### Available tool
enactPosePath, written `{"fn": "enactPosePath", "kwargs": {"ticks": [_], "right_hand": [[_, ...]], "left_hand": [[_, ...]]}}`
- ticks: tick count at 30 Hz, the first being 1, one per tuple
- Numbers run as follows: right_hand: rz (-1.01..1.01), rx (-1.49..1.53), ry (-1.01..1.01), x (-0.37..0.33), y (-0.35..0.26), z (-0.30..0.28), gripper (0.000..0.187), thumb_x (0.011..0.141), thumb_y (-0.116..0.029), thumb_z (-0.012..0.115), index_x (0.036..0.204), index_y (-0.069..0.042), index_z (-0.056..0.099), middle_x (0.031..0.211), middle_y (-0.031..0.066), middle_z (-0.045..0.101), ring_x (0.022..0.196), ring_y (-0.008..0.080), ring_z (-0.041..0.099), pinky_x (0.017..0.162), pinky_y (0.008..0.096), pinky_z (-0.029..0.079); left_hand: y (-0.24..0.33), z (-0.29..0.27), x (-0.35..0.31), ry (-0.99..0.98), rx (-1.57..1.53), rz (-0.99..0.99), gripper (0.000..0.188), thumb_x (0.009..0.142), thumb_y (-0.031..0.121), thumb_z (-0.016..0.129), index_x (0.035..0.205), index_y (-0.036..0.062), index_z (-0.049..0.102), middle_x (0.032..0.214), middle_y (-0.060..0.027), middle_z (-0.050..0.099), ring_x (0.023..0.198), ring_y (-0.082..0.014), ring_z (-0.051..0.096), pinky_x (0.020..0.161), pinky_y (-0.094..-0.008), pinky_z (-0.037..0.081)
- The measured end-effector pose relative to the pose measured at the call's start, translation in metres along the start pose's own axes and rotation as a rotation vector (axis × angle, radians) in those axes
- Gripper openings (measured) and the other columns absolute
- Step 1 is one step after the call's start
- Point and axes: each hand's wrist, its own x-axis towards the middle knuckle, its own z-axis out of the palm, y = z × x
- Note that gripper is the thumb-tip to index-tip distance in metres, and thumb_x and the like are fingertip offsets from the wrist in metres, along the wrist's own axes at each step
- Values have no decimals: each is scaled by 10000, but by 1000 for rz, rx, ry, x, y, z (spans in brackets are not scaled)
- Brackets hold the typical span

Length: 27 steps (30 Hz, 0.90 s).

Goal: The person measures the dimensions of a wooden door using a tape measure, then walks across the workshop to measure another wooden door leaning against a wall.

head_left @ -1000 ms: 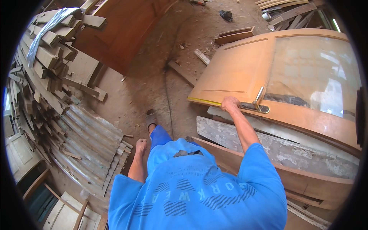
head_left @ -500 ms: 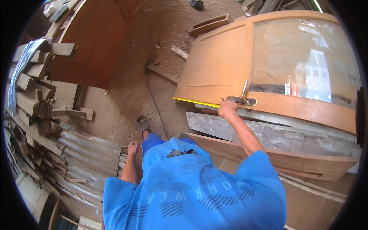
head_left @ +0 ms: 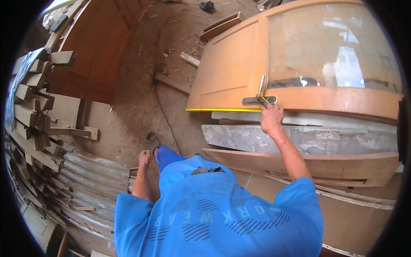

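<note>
A yellow tape measure is drawn out along the near edge of a light wooden door with a glass pane. My right hand is closed around the tape's right end, at the door edge just below the metal lever handle. The tape's case is hidden in my fingers. Low beside my blue-clad leg hangs my left hand, fingers curled. Whether it holds something is hidden.
Grey weathered boards and a brown wooden panel lie under and in front of the door. At left are stacked timbers, corrugated sheets and a reddish-brown door. A plank lies on the dusty floor.
My right hand has moved right along the door edge, past the lever handle, and a longer stretch of tape shows. My left hand stays low and curled. The view has shifted slightly.
</note>
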Motion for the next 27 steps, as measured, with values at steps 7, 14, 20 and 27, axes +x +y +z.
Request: {"fn": "enactPosePath", "kwargs": {"ticks": [7, 14, 20, 27], "right_hand": [[-158, 23, 112, -8, 9, 1, 226, 810, -85, 588, 1005, -77, 701, 1051, 108, 628, 1072, 331, 536, 870, 464, 411], [-154, 8, 125, 1, 24, 12, 229, 817, -121, 610, 1016, -75, 714, 1087, 98, 629, 1107, 299, 518, 888, 435, 405], [-164, 17, 94, 0, 23, 8, 217, 834, -149, 587, 980, -71, 727, 1068, 99, 647, 1087, 300, 520, 880, 442, 405], [-159, 24, 124, 2, 24, 9, 216, 830, -149, 578, 952, -69, 737, 1055, 101, 658, 1068, 303, 530, 872, 443, 407]], "left_hand": [[-60, 83, -53, 58, 90, -127, 409, 908, 357, 597, 1062, -5, 709, 1061, -223, 719, 1039, -316, 676, 937, -418, 498], [-63, 88, -85, 125, -7, -36, 286, 929, 283, 592, 919, 6, 663, 762, -83, 653, 655, -168, 603, 602, -330, 482], [-35, 67, -93, 65, -188, -91, 231, 951, 242, 554, 806, 65, 588, 648, -15, 544, 493, -113, 488, 420, -266, 361], [-15, 61, -92, 61, -148, -123, 206, 961, 234, 556, 865, 55, 585, 643, -13, 533, 504, -117, 491, 425, -269, 369]]}}
